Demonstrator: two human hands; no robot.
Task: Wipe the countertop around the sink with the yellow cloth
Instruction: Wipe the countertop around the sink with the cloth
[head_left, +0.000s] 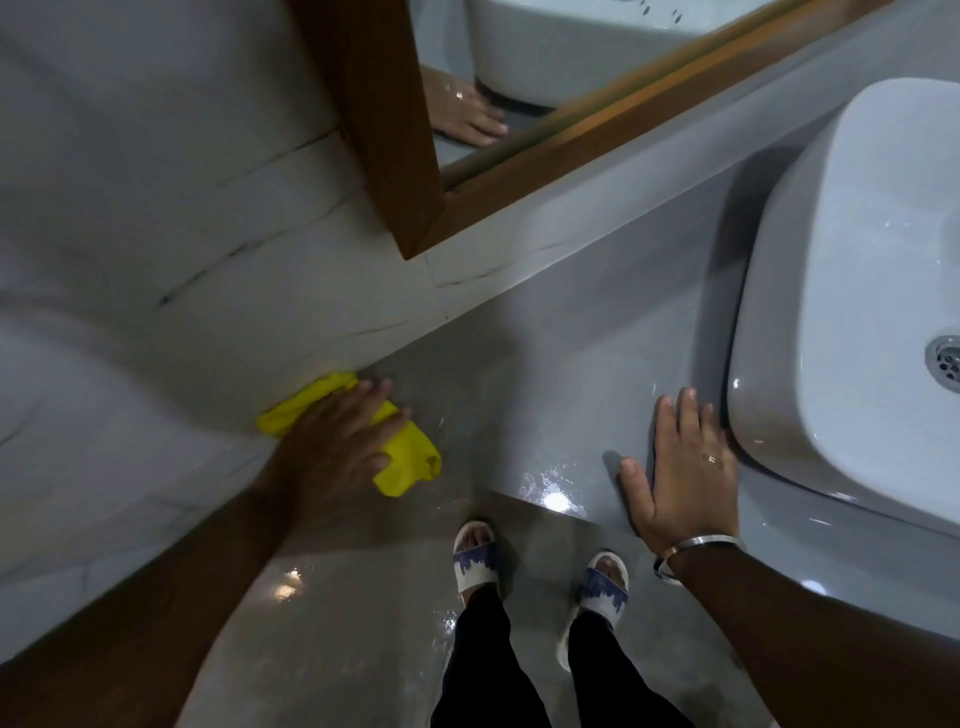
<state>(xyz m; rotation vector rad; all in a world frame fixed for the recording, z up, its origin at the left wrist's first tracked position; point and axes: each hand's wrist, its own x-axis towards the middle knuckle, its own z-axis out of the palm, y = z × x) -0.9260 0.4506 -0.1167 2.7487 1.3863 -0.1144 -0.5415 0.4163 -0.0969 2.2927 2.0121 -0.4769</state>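
The left hand (337, 441), fingers spread, presses the yellow cloth (405, 457) flat on the countertop (545, 374) against the left wall edge. The right hand (683, 467) lies spread, touching the sink (831, 312); bare counter between.

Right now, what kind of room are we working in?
Most likely a bathroom: a white vessel sink sits on a wet grey countertop, below a wood-framed mirror on marble-look wall tiles.
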